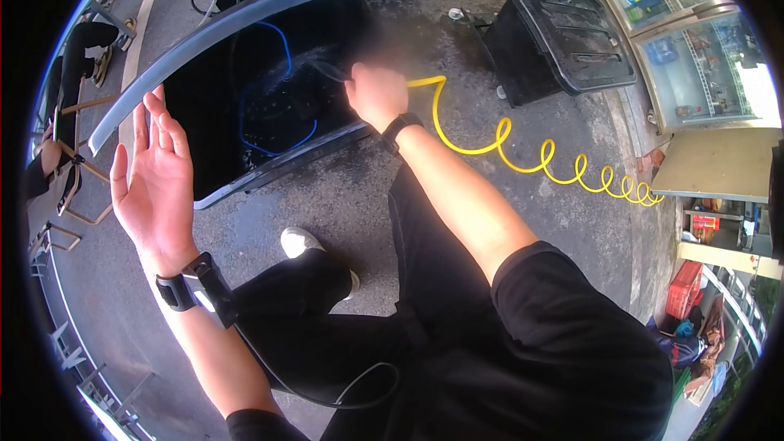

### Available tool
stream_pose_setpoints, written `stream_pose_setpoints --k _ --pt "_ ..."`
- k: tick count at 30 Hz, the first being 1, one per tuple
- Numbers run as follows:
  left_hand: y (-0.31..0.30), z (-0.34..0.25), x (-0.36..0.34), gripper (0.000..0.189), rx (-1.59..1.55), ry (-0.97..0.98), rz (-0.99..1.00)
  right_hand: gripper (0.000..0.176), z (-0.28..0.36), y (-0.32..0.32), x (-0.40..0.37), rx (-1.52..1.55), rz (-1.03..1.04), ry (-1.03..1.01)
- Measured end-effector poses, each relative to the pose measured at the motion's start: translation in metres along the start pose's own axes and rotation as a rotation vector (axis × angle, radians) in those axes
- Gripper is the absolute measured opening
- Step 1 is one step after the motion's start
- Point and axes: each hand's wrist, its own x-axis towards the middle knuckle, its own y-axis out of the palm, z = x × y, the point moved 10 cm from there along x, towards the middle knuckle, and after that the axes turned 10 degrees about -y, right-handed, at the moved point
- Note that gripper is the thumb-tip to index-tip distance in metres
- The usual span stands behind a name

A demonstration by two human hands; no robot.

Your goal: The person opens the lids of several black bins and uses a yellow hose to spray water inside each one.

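Observation:
My right hand [377,96] is closed around an air gun whose dark nozzle [328,71] points left over a glossy black surface. A yellow coiled air hose [504,132] runs from behind this hand toward the right; most of the gun is hidden by my fingers. The black piece [208,118] has a long curved grey rim [245,12] and a straighter near edge, with droplets and a thin blue line across its dark area. My left hand [158,175] is open, palm up and fingers stretched, with its fingertips at the left end of the black piece.
A black lidded bin [563,41] stands on the wet pavement at the upper right. Beyond it are glass-door cabinets [694,57] and a red crate [684,290]. A seated person's leg [77,57] and metal stands [77,167] are at the left.

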Motion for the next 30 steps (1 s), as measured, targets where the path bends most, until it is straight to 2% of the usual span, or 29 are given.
stream_pose_setpoints --k 9,30 --pt "0.006 0.003 -0.002 0.070 0.009 0.022 -0.055 0.019 -0.003 0.003 0.001 0.033 0.040 0.041" --pt "0.007 0.007 0.000 0.067 -0.060 -0.009 0.015 0.018 -0.001 0.003 0.002 0.005 0.042 0.025"
